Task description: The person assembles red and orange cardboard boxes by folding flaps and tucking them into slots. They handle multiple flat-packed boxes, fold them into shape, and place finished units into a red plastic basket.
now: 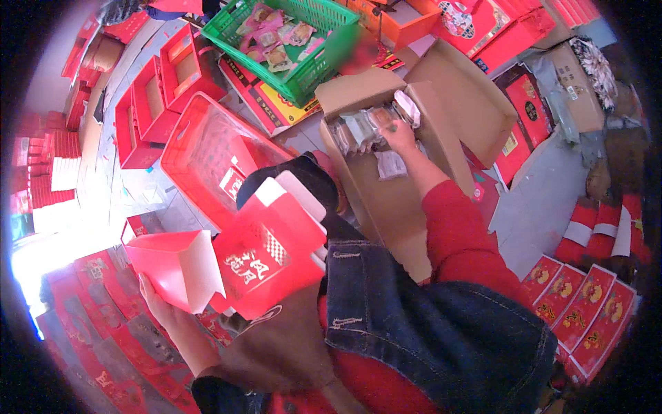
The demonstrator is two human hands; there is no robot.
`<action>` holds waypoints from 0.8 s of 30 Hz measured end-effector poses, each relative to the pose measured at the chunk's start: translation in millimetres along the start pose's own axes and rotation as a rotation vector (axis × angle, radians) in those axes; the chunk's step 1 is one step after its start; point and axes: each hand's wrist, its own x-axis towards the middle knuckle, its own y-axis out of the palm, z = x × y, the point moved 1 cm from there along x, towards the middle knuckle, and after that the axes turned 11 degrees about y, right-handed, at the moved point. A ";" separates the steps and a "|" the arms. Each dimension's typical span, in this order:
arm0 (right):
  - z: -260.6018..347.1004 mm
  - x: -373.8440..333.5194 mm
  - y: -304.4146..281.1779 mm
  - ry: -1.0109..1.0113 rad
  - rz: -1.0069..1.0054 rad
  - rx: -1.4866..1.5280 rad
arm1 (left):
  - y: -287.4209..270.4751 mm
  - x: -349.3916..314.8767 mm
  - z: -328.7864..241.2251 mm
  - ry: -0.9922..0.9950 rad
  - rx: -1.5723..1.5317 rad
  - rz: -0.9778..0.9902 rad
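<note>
On the left, my left hand (160, 303) is closed round the outer side of a red paper gift box (252, 259). The box is tilted over my lap with its flaps raised, and most of those fingers are hidden behind it. Farther off and to the right, my right hand (401, 136) reaches into an open brown cardboard carton (376, 196). Its fingers are bent onto one of the wrapped cakes (381, 117) there, with the fingertips partly hidden. Several such packets stand in a row at the carton's far end, and a pale packet (391, 165) lies nearer.
An orange-red plastic crate (200, 186) stands left of the carton. Beyond it, a green basket (227, 33) holds several wrapped pieces. Open red trays (148, 96) stand at the far left. Stacked red printed boxes (583, 307) lie at the near right.
</note>
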 end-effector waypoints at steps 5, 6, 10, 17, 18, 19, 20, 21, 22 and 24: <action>11.3 29.3 31.4 0.075 0.052 -0.098 | 9.8 28.5 12.6 -0.185 -0.053 -0.006; 10.6 31.7 36.2 0.072 0.039 -0.099 | 16.0 28.3 12.9 -0.205 -0.053 -0.021; 9.0 37.3 33.1 0.104 -0.035 -0.200 | 23.0 26.3 17.4 -0.363 -0.183 0.019; 10.9 -30.2 -29.5 0.370 0.706 1.029 | 45.5 8.4 13.4 -0.311 -0.335 0.165; 30.1 -51.5 -50.5 0.318 0.854 1.161 | 27.8 18.2 28.7 -0.299 -0.332 0.093; 49.9 -71.6 -68.5 0.199 1.004 1.310 | 13.2 28.2 38.7 -0.293 -0.318 0.030; 80.3 -96.1 -93.4 -0.048 1.118 1.344 | 17.4 27.8 43.9 -0.251 -0.394 0.147; 116.0 -128.3 -119.4 -0.209 1.059 1.256 | 23.1 25.2 38.8 -0.150 -0.231 0.046; 153.6 -161.1 -145.4 -0.284 0.990 1.102 | 25.3 25.2 39.9 -0.074 -0.250 0.036; 212.9 -214.2 -183.2 -0.479 0.850 0.768 | 32.5 30.5 48.3 0.021 -0.276 -0.042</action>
